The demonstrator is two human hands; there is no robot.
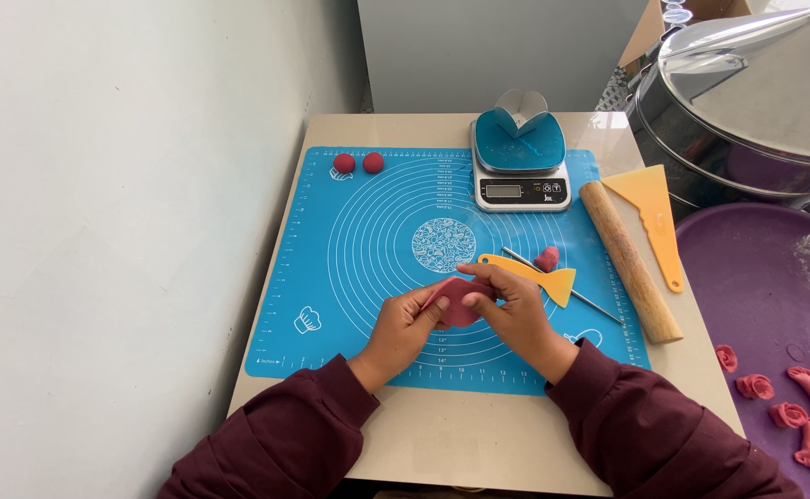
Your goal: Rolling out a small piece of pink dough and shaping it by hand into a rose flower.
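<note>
I held a flat round of pink dough point(460, 301) between both hands, just above the near middle of the blue baking mat point(368, 231). My left hand point(405, 323) cupped its left edge, fingers curled under and thumb on top, clamped on the dough. My right hand point(514, 310) pinched its right and far edge, fingertips pressed together on the rim.

Just right of my right hand a yellow fish-shaped cutter point(534, 274) lay on the mat, with a small lump of pink dough point(547, 258) and a thin metal rod point(562, 285) beside it. A wooden rolling pin point(628, 261) lay further right, then a yellow scraper point(654, 214). A kitchen scale point(520, 171) stood at the far edge, and two red dough balls point(359, 164) sat at the mat's far left corner. On the purple tray point(756, 277) to the right lay several shaped pink pieces point(797, 407).
</note>
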